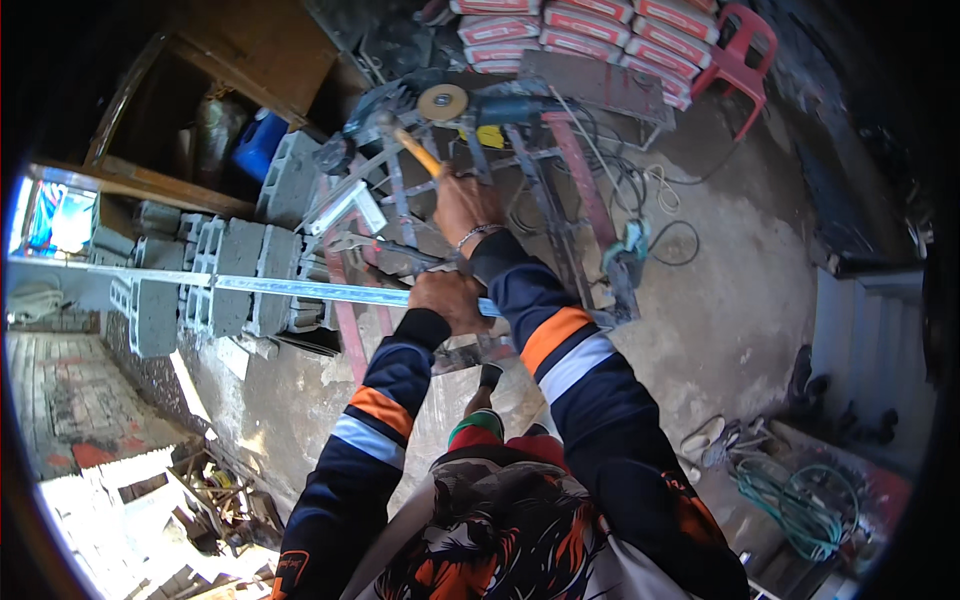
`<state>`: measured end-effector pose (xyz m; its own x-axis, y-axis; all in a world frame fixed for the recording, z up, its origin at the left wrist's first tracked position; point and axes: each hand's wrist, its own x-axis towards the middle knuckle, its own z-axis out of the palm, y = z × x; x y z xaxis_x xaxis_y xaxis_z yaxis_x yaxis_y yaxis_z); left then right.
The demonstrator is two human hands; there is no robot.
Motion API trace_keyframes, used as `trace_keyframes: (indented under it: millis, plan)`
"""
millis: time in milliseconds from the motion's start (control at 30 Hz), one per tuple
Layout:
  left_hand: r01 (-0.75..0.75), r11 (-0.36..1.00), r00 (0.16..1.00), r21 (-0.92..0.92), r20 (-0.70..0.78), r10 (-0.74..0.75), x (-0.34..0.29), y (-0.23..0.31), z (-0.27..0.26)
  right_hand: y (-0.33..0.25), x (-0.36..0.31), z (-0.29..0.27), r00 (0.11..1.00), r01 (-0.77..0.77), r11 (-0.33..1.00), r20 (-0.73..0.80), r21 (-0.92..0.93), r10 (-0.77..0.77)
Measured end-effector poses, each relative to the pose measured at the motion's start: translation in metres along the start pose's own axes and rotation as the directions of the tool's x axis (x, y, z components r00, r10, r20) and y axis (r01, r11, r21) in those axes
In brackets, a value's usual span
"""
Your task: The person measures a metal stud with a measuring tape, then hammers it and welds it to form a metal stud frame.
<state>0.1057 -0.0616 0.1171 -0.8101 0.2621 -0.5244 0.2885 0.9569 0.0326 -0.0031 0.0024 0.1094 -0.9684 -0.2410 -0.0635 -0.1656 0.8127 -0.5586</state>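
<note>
My left hand (451,300) is wrapped around a long, pale metal bar (310,290) near its right end. The bar runs out level to the left, past the grey blocks. Beyond it, my right hand (467,208) grips a hammer (420,153) by its yellow-orange handle, the head pointing away to the far left. Both hands are over a rusty metal frame (540,190) of dark and reddish bars. On the frame's far end lies an angle grinder (505,108) with a round tan disc. Close to my left hand is a dark-handled tool (405,252), partly hidden.
Several hollow concrete blocks (230,280) stand left, below a wooden cabinet (150,180) holding a blue container (262,140). Stacked bags (600,35) and a red plastic chair (740,65) are at the back. Cables (640,185) lie right of the frame; a green hose (800,500) lies lower right.
</note>
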Motion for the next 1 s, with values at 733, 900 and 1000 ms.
trace_keyframes:
  millis: [733, 900, 1000]
  plan:
    - [0.027, 0.997, 1.000, 0.070, -0.015, -0.026, -0.002, 0.014, 0.017, 0.193, -0.401, -0.076, 0.863, -0.112, -0.426, 0.300, 0.898, 0.407]
    - [-0.008, 0.999, 1.000, 0.039, -0.001, 0.009, -0.001, 0.017, 0.011, 0.185, -0.387, -0.069, 0.897, -0.027, -0.457, 0.223, 0.889, 0.381]
    - [-0.008, 0.997, 1.000, 0.071, 0.001, 0.008, 0.001, 0.016, 0.011, 0.195, -0.374, -0.059, 0.905, 0.109, -0.671, 0.205, 0.733, 0.372]
